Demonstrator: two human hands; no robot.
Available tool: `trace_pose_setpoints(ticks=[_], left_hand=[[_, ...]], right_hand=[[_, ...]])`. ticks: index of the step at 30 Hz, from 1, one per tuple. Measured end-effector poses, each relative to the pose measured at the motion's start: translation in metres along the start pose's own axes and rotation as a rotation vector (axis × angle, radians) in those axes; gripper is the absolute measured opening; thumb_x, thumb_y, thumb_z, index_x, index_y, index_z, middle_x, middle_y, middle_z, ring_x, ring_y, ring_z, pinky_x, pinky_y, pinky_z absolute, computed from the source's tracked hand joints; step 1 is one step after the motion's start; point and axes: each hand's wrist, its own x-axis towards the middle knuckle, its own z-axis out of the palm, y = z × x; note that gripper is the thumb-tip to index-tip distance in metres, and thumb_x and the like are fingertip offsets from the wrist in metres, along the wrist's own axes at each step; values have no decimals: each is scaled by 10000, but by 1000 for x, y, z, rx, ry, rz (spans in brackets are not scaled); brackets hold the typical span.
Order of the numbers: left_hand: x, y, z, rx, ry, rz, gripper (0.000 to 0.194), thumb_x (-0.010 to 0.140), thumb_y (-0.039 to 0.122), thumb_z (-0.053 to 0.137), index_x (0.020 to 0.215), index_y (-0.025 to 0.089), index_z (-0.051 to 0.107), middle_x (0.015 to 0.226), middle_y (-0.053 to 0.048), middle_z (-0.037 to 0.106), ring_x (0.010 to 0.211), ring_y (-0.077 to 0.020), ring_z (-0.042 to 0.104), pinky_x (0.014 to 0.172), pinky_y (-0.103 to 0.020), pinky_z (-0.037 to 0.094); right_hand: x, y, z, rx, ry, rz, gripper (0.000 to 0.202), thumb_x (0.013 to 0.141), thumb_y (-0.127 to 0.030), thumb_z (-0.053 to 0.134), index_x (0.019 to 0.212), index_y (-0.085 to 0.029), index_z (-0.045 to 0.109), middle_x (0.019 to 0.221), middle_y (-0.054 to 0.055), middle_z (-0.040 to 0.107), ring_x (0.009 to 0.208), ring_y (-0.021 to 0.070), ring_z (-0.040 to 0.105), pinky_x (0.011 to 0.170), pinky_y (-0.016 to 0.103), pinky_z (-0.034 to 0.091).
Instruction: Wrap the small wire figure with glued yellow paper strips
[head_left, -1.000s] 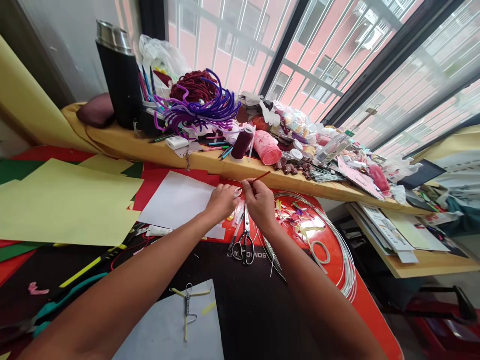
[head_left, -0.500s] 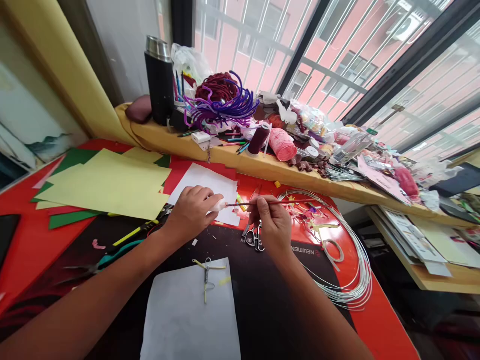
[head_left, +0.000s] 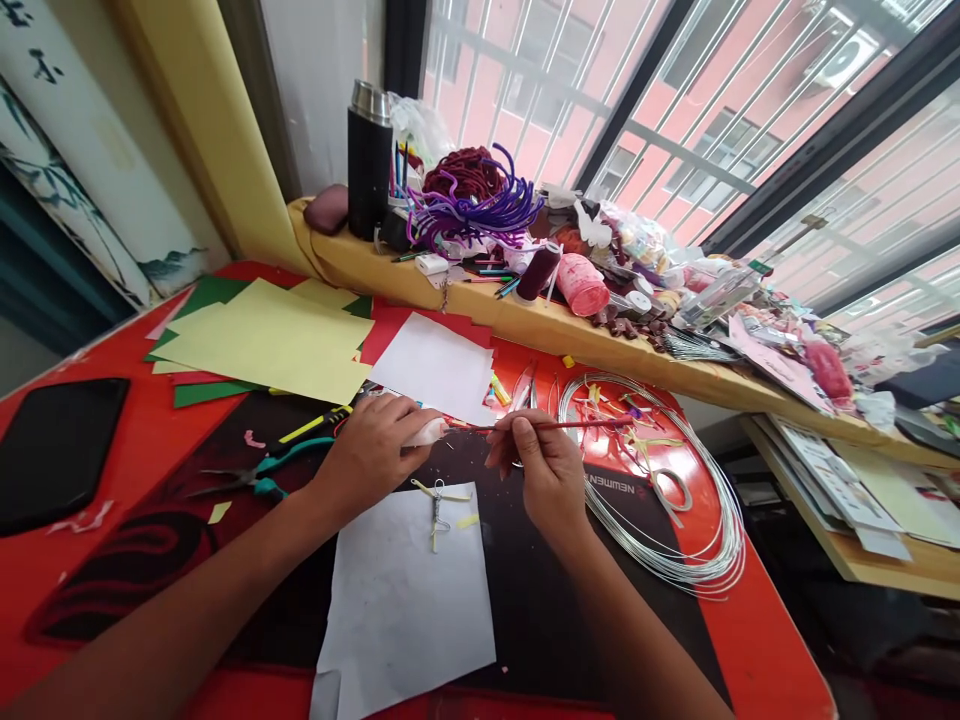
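My left hand (head_left: 375,445) is closed around a small white bottle (head_left: 426,432), its tip pointing right. Between the thumb and fingers of my right hand (head_left: 541,460) is a thin reddish-brown stick (head_left: 589,425), held level with its left end at the bottle's tip. Whether that end touches the tip or sits inside it is too small to tell. Below the hands, a white sheet (head_left: 412,610) lies on the dark mat (head_left: 555,600). On the sheet rests a little wire figure (head_left: 437,510) with pale yellow wrapped limbs.
A wire coil (head_left: 724,540) and a tape roll (head_left: 673,490) lie at the right. Teal-handled pliers (head_left: 266,475), yellow paper (head_left: 274,345) and a black phone-like slab (head_left: 60,450) are left. A cluttered ledge with a black thermos (head_left: 369,165) runs behind.
The camera view has shifted left, so the table and ledge appear farther right. My hands keep hold of the bottle and stick, which sit slightly lower in view.
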Motion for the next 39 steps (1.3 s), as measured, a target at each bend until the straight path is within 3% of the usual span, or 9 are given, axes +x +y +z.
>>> trace_pose_setpoints(ticks=[17, 39], left_hand=[[-28, 0, -2, -81, -76, -110, 258, 1025, 307, 562, 1216, 254, 728, 1082, -63, 724, 1013, -275, 634, 923, -442, 445], [-34, 7, 5, -38, -76, -20, 253, 996, 243, 589, 1216, 240, 713, 1102, -83, 744, 1038, -293, 648, 959, -465, 465]], right_hand=[[-27, -3, -11, 75, 72, 50, 329, 990, -530, 713, 940, -206, 741, 820, 61, 761, 587, 177, 698, 474, 283, 518], [-28, 4, -5, 79, 162, 101, 380, 951, -574, 748, 918, -196, 755, 736, 52, 757, 536, 169, 670, 466, 284, 510]])
